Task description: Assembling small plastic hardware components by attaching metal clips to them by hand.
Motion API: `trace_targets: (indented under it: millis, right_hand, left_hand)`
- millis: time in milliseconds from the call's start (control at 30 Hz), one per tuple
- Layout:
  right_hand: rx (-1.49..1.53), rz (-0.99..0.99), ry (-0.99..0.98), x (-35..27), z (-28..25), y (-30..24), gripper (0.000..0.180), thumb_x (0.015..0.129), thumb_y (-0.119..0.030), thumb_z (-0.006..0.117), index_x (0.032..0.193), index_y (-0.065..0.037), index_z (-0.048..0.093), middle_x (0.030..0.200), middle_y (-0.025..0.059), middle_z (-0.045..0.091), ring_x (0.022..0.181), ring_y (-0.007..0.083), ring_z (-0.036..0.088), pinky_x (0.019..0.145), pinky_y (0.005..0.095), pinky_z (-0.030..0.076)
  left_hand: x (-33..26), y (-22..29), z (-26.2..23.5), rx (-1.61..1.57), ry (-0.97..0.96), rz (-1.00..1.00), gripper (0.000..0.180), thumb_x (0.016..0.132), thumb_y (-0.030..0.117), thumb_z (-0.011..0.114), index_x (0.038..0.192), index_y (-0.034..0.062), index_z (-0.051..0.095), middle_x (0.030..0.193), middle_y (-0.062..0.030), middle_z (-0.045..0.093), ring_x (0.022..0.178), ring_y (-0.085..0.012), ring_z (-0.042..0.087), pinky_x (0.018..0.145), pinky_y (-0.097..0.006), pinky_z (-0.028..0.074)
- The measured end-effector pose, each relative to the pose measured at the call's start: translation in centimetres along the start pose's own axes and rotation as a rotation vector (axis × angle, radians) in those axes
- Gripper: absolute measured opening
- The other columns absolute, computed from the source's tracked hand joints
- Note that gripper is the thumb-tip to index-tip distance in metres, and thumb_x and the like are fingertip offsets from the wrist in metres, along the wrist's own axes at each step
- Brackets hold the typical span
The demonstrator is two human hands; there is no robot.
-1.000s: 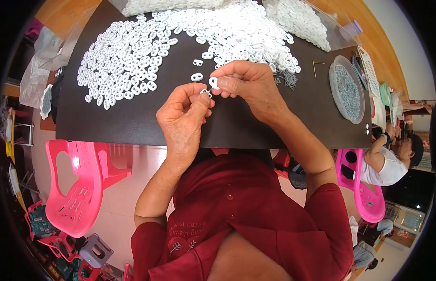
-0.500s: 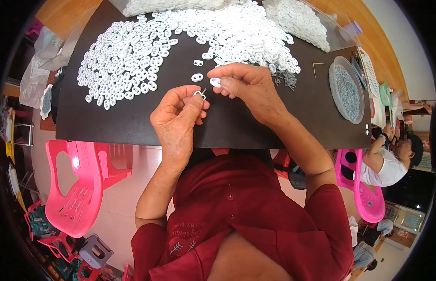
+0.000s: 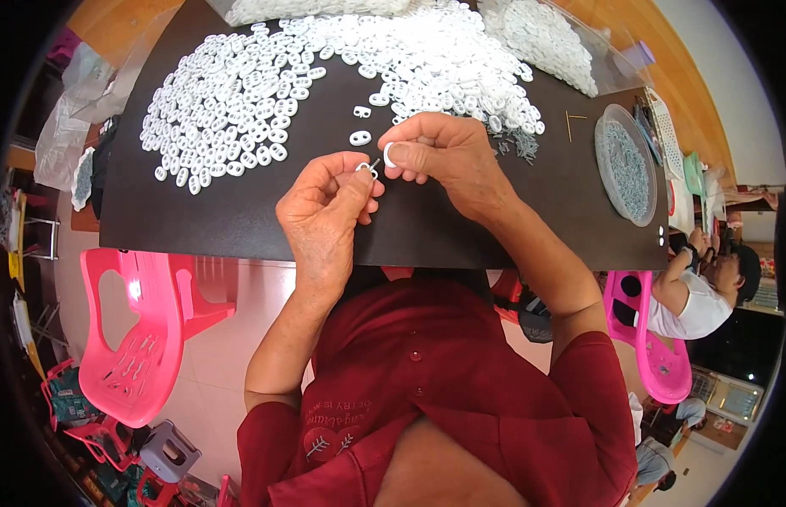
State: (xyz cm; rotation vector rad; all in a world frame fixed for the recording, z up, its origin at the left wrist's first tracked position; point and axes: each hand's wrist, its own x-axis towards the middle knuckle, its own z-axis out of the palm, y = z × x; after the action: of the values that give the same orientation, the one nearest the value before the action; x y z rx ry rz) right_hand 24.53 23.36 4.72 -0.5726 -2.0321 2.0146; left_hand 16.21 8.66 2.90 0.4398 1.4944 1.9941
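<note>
My left hand (image 3: 325, 203) pinches a small white plastic piece (image 3: 367, 169) between thumb and forefinger; a thin grey metal bit sticks up from it. Close on its right, my right hand (image 3: 448, 160) grips a white oval plastic piece (image 3: 388, 155), now turned nearly edge-on, between thumb and fingers. A narrow gap separates the two pieces. On the dark table just beyond lie a loose white two-hole oval (image 3: 360, 138) and a smaller white piece (image 3: 361, 111).
White two-hole ovals spread in a pile (image 3: 224, 110) at the left and a denser heap (image 3: 448, 63) at the back. Small grey metal parts (image 3: 519, 145) lie beyond my right hand; a clear round tub (image 3: 650, 169) holds more. A pink chair (image 3: 131, 338) stands at the left.
My right hand has turned the white oval from face-up to nearly edge-on. Both hands have shifted slightly to the right in view, with the held pieces closer together.
</note>
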Motion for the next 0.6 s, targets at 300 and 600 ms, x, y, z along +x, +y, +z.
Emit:
trace_targets:
  millis: [300,600]
  right_hand:
    - [-0.016,-0.096,0.06,0.16,0.33,0.41,0.014,0.085,-0.011,0.062,0.095,-0.002,0.067,0.078,0.0016,0.065,0.071,0.0055,0.058,0.058,0.0182,0.041]
    - [-0.08,-0.143,0.054,0.21,0.49,0.58,0.013,0.085,-0.009,0.063,0.094,-0.001,0.067,0.077,0.001,0.064,0.069,0.0047,0.055,0.057,0.0173,0.04]
  left_hand:
    - [-0.06,0.38,0.2,0.038,0.008,0.0,0.011,0.086,0.004,0.059,0.094,-0.0025,0.062,0.072,-0.0043,0.063,0.059,-0.005,0.054,0.051,-0.017,0.042]
    - [-0.15,0.33,0.31,0.046,0.019,-0.008,0.01,0.086,0.003,0.058,0.094,-0.0016,0.062,0.071,-0.0035,0.062,0.059,-0.0044,0.053,0.051,-0.017,0.041]
